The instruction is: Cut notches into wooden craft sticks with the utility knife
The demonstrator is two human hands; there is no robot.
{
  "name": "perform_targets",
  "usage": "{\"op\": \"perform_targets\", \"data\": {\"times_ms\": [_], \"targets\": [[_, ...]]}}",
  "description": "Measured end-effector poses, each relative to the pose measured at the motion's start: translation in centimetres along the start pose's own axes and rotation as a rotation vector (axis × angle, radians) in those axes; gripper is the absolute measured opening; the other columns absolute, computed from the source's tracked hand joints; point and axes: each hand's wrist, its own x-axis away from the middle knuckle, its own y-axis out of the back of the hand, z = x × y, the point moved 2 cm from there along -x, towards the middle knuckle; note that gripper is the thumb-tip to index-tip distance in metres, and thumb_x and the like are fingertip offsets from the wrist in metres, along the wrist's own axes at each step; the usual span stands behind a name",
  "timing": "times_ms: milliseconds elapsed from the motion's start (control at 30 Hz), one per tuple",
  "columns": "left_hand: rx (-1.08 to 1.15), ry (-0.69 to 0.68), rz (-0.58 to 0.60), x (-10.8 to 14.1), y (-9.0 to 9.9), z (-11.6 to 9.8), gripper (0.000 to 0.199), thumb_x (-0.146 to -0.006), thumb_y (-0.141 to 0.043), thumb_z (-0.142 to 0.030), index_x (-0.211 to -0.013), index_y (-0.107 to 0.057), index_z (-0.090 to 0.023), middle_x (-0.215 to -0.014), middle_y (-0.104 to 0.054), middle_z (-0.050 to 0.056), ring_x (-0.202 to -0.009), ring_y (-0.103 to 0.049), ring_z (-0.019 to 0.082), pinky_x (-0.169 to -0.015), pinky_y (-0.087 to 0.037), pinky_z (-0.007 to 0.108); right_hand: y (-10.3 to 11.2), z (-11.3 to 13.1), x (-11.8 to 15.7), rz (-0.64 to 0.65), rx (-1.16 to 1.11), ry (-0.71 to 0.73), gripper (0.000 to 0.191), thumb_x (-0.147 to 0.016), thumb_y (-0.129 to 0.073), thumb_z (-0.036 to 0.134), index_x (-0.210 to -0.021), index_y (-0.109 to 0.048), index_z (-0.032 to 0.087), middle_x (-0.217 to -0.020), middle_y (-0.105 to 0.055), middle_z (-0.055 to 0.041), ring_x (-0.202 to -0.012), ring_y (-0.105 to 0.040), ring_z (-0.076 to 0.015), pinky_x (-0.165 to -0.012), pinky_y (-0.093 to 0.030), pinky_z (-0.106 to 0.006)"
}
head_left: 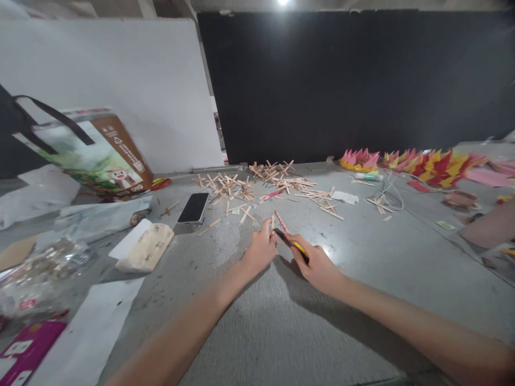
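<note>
My left hand (260,247) is closed, pinching a short wooden craft stick (273,221) that stands up from the fingertips. My right hand (316,262) grips a yellow-and-black utility knife (300,249), its dark front end pointing at the left fingers and close to the stick. A thin pink-and-white patterned rod, perhaps a pencil (281,221), also sticks out from the right hand. Beyond both hands lies a loose heap of wooden craft sticks (277,174), some of them crossed in pairs.
A phone (193,208) and a wrapped pale packet (145,246) lie to the left, near a shopping bag (116,155) and scissors (161,183). On the right are pink, red and yellow folded-paper pieces (438,166), a glue stick (368,176) and a white cable (396,195).
</note>
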Motion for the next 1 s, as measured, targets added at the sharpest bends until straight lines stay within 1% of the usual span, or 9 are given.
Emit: {"op": "perform_targets", "data": {"times_ms": [67, 167, 300, 433, 533, 667, 767, 833, 1000], "targets": [[0.011, -0.004, -0.011, 0.0, 0.0, 0.1, 0.045, -0.097, -0.049, -0.008, -0.141, -0.048, -0.016, -0.079, -0.072, 0.0, -0.073, -0.068, 0.017, -0.079, -0.049, 0.029, 0.5, 0.1, -0.4, 0.015, 0.004, -0.001, 0.042, -0.104, -0.042, 0.034, -0.141, -0.061, 0.023, -0.091, -0.077, -0.0066, -0.052, -0.055, -0.0154, -0.059, -0.038, -0.027], [0.002, -0.009, -0.006, 0.1, -0.1, 0.2, 0.047, -0.097, -0.05, -0.008, -0.143, -0.047, -0.016, -0.078, -0.071, 0.0, -0.071, -0.067, 0.016, -0.076, -0.048, 0.028, 2.7, 0.5, -2.1, 0.087, -0.019, 0.041, 0.038, -0.102, -0.046, 0.032, -0.134, -0.065, 0.023, -0.095, -0.076, -0.0052, -0.061, -0.058, -0.0154, -0.063, -0.04, -0.026], [0.007, 0.008, 0.023, 0.2, -0.1, 0.1, 0.048, -0.096, -0.049, -0.007, -0.143, -0.047, -0.016, -0.075, -0.068, -0.002, -0.067, -0.064, 0.015, -0.073, -0.047, 0.026, 4.4, 0.7, -3.9, 0.216, -0.1, 0.049, 0.035, -0.102, -0.048, 0.037, -0.126, -0.067, 0.02, -0.085, -0.071, -0.0019, -0.06, -0.05, -0.0137, -0.06, -0.038, -0.025], [0.054, 0.021, -0.016, 0.2, 0.2, -0.3, 0.046, -0.097, -0.049, -0.008, -0.142, -0.047, -0.015, -0.074, -0.068, -0.002, -0.066, -0.064, 0.014, -0.074, -0.047, 0.026, 2.4, 0.5, -2.4, 0.103, -0.119, 0.049, 0.037, -0.103, -0.046, 0.037, -0.13, -0.066, 0.02, -0.09, -0.072, -0.0035, -0.062, -0.052, -0.0142, -0.063, -0.04, -0.026], [0.043, 0.003, -0.019, 0.2, 0.5, -0.6, 0.043, -0.097, -0.046, -0.009, -0.14, -0.049, -0.016, -0.074, -0.068, -0.002, -0.066, -0.064, 0.014, -0.073, -0.047, 0.026, 0.8, 0.4, -0.9, 0.009, -0.088, 0.007, 0.042, -0.104, -0.041, 0.036, -0.137, -0.062, 0.018, -0.084, -0.071, -0.004, -0.057, -0.052, -0.0154, -0.061, -0.039, -0.027], [0.034, -0.005, -0.011, 0.2, 0.3, -0.6, 0.044, -0.096, -0.048, -0.009, -0.139, -0.05, -0.017, -0.075, -0.069, -0.002, -0.067, -0.065, 0.014, -0.072, -0.047, 0.026, 2.1, 0.8, -1.7, 0.06, -0.064, 0.033, 0.038, -0.102, -0.046, 0.033, -0.133, -0.066, 0.021, -0.091, -0.074, -0.004, -0.061, -0.055, -0.0149, -0.064, -0.04, -0.027], [0.023, -0.002, -0.003, 0.2, 0.0, -0.3, 0.043, -0.097, -0.048, -0.01, -0.139, -0.048, -0.016, -0.073, -0.069, -0.002, -0.065, -0.064, 0.015, -0.075, -0.048, 0.027, 4.1, 1.0, -3.3, 0.157, -0.05, 0.05, 0.034, -0.101, -0.049, 0.034, -0.126, -0.068, 0.021, -0.084, -0.071, -0.0019, -0.061, -0.052, -0.0143, -0.062, -0.039, -0.025], [0.009, -0.001, -0.006, 0.2, 0.0, -0.3, 0.041, -0.097, -0.047, -0.01, -0.138, -0.049, -0.016, -0.073, -0.069, -0.002, -0.065, -0.064, 0.015, -0.077, -0.048, 0.027, 4.5, 1.1, -3.8, 0.182, -0.034, 0.052, 0.033, -0.101, -0.049, 0.034, -0.125, -0.068, 0.021, -0.08, -0.07, -0.0009, -0.058, -0.05, -0.0138, -0.06, -0.037, -0.025], [0.027, 0.009, -0.007, 0.1, 0.4, -0.4, 0.042, -0.096, -0.047, -0.008, -0.137, -0.049, -0.016, -0.071, -0.068, -0.003, -0.062, -0.064, 0.015, -0.073, -0.047, 0.027, 1.8, 0.9, -1.8, 0.085, -0.05, 0.04, 0.037, -0.102, -0.046, 0.031, -0.132, -0.064, 0.023, -0.092, -0.076, -0.004, -0.058, -0.055, -0.0144, -0.063, -0.04, -0.026]]}}
